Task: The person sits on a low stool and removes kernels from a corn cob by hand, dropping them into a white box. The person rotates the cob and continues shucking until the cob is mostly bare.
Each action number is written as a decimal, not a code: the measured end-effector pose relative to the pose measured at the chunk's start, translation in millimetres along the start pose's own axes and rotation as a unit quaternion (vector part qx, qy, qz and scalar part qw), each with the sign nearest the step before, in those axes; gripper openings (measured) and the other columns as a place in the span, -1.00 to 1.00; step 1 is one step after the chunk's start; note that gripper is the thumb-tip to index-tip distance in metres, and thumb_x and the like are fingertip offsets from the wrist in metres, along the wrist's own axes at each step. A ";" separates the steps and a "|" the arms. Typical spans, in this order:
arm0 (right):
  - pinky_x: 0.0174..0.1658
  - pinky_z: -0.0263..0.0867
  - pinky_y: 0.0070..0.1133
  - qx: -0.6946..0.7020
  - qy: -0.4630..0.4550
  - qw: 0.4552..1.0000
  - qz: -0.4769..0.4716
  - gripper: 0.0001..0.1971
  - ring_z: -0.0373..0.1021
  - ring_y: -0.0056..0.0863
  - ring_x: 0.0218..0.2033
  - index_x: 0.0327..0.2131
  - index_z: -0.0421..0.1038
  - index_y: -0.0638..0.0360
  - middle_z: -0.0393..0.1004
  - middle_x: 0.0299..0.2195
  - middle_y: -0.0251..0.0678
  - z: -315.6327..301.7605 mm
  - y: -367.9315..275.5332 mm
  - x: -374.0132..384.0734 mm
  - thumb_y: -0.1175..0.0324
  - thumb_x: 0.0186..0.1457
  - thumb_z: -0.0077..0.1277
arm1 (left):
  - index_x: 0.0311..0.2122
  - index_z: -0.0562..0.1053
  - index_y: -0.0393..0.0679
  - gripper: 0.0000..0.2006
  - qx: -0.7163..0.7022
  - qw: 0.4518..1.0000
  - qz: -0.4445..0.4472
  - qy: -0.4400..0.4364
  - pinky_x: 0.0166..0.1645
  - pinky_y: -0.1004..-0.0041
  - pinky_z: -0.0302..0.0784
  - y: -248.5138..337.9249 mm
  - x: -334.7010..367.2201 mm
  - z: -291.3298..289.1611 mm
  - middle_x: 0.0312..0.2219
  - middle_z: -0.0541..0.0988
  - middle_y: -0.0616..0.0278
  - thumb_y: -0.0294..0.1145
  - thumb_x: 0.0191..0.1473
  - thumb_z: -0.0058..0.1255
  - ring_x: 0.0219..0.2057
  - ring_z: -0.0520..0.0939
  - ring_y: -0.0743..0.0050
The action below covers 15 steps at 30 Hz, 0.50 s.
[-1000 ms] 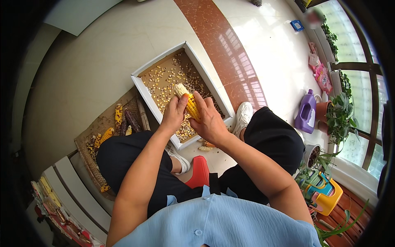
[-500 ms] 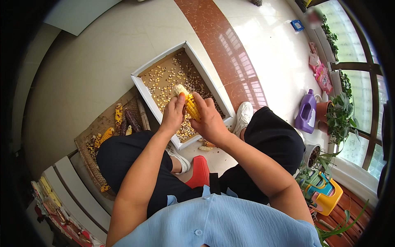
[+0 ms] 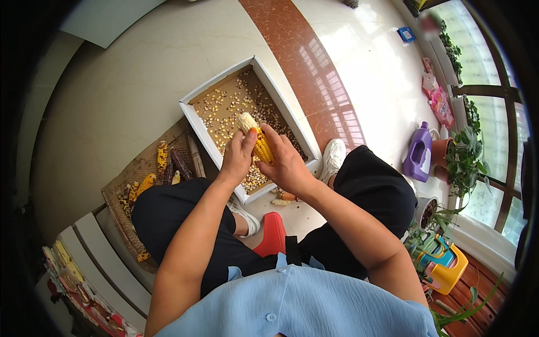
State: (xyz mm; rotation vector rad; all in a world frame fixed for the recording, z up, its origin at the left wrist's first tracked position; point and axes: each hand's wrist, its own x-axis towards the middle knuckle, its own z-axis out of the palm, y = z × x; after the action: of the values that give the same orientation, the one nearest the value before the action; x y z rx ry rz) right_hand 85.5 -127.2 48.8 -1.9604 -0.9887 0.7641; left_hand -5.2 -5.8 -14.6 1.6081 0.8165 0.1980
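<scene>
Between both my hands is a corn cob (image 3: 261,145), bare and pale at its far end and covered with yellow kernels along the rest. My left hand (image 3: 238,155) grips it from the left, with the thumb pressed on it near the edge of the kernels. From the right, my right hand (image 3: 287,163) wraps round the kernel-covered side. Below them, a white-walled cardboard box (image 3: 203,133) has loose yellow and dark kernels (image 3: 224,106) scattered over its brown bottom. My palms hide part of the cob.
Left of the box, a woven tray (image 3: 120,194) holds yellow and dark purple cobs (image 3: 181,164). Stripped cobs (image 3: 282,199) lie by the box's near edge. A red stool-like object (image 3: 272,236) is between my legs. A purple jug (image 3: 417,151) and potted plants (image 3: 467,151) line the right.
More of the cob's pale bare end shows past my left thumb. My hands have shifted only slightly on the cob, and the box has stayed in place.
</scene>
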 end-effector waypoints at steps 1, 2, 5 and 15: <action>-0.04 0.25 -0.40 0.012 -0.001 1.000 -0.012 -0.23 0.27 -0.05 -0.09 0.14 -0.01 0.17 0.30 -0.14 0.03 -1.8 -1.2 0.9 0.43 -0.17 0.14 | -0.41 0.34 -0.32 -0.52 -0.008 1.000 0.000 0.001 -0.40 0.27 0.35 0.1 -0.4 -1.4 -0.55 0.47 -0.05 0.01 0.17 -0.23 -0.52 0.48 0.10; -0.04 0.25 -0.41 0.024 -0.003 0.999 -0.024 -0.24 0.27 -0.06 -0.09 0.14 -0.01 0.18 0.29 -0.13 0.03 -3.1 -1.3 1.8 0.43 -0.16 0.14 | -0.41 0.34 -0.32 -0.53 -0.015 1.000 -0.001 0.001 -0.40 0.28 0.34 0.6 -0.8 -2.3 -0.56 0.46 -0.04 0.01 0.17 -0.22 -0.52 0.48 0.12; -0.01 0.23 -0.43 0.071 0.015 0.997 -0.024 -0.24 0.26 -0.06 -0.06 0.14 -0.02 0.20 0.28 -0.09 0.06 -1.9 11.8 2.8 0.44 -0.15 0.13 | -0.43 0.34 -0.27 -0.56 -0.008 1.000 0.004 -0.004 -0.49 0.39 0.33 11.1 -0.3 -3.2 -0.61 0.45 0.09 -0.01 0.18 -0.24 -0.58 0.47 0.35; -0.17 0.30 -0.33 -0.065 -0.010 0.997 -0.032 -0.23 0.29 0.02 -0.26 0.15 -0.03 0.14 0.23 -0.28 0.06 1.9 -4.7 -4.0 0.54 -0.21 0.04 | -0.46 0.36 -0.32 -0.40 -0.002 0.996 -0.085 -0.025 -0.47 0.36 0.35 11.8 -0.3 -2.7 -0.59 0.46 0.08 0.15 0.15 -0.33 -0.55 0.48 0.31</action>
State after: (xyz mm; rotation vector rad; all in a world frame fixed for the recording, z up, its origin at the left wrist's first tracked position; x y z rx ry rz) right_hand 80.2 -128.1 52.6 -2.0256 -1.1322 0.6998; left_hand -2.3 -3.7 -3.0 1.5259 0.9083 0.0379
